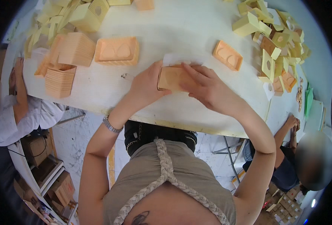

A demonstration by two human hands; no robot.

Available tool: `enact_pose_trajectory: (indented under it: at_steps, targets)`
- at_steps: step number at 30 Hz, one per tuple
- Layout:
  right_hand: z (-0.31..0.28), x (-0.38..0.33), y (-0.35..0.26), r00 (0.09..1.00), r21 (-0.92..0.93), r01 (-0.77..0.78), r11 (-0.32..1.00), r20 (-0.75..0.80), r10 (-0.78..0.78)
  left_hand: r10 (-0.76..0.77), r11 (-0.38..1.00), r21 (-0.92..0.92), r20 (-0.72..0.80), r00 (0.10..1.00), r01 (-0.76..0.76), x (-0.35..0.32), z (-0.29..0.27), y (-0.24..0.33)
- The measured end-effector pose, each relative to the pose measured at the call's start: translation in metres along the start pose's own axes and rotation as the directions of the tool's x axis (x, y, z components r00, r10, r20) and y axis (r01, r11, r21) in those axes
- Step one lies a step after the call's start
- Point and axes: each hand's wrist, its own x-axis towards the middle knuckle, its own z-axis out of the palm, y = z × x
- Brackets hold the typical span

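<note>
Nearest me, the worker at the bench: grey-brown top (143, 168) with a braided neckline, metal-banded watch (112, 124) on the left wrist. Both forearms reach over the pale table (162, 112).

Small tan box (168, 78) between the hands, just in from the table's near edge. Left hand (146, 83) grasps the box's left end, thumb along the near side. Right hand (207, 88) is spread over its right end, fingers bent across the top, a little blurred; cannot tell whether they grip or merely rest. White piece (175, 59) at the box's far edge; whether joined to it, I cannot say.

Left of the left hand, a tiny clear object (125, 76), too small to identify. Beyond, an orange tray (117, 50) with two rounded hollows; a smaller orange tray (227, 55) to the right, similarly moulded. Ribbed orange boxes (76, 49) clustered to the left.

Farther out, heaped yellow boxes (85, 18) at far left, another heap of yellow cartons (246, 24) at far right. A co-worker in white (27, 118) sits at the left side, one in dark clothes (285, 172) at the right.
</note>
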Motion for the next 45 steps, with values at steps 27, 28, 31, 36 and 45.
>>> enact_pose_trajectory:
  at_steps: [27,28,31,36,45]
  targets:
    - [0.030,0.008,-0.026,0.874,-0.241,-0.426,0.872,-0.359,0.328,0.069,0.991,0.121,-0.180,0.981,-0.048,-0.013,0.020,-0.001]
    - [0.045,0.004,-0.027,0.870,-0.262,-0.434,0.862,-0.371,0.325,0.080,0.991,0.121,-0.184,0.980,-0.058,-0.013,0.021,-0.002]
    - [0.048,-0.003,-0.025,0.875,-0.306,-0.397,0.865,-0.411,0.256,0.067,0.996,0.074,-0.174,0.982,-0.055,-0.012,0.022,-0.002]
    - [0.042,-0.027,-0.031,0.899,-0.318,-0.332,0.888,-0.393,0.195,0.045,0.999,0.035,-0.201,0.978,-0.039,-0.009,0.020,0.001]
    - [0.049,-0.014,-0.007,0.883,-0.070,-0.311,0.948,-0.390,0.261,-0.077,0.995,0.052,-0.119,0.990,0.084,0.000,0.021,0.001]
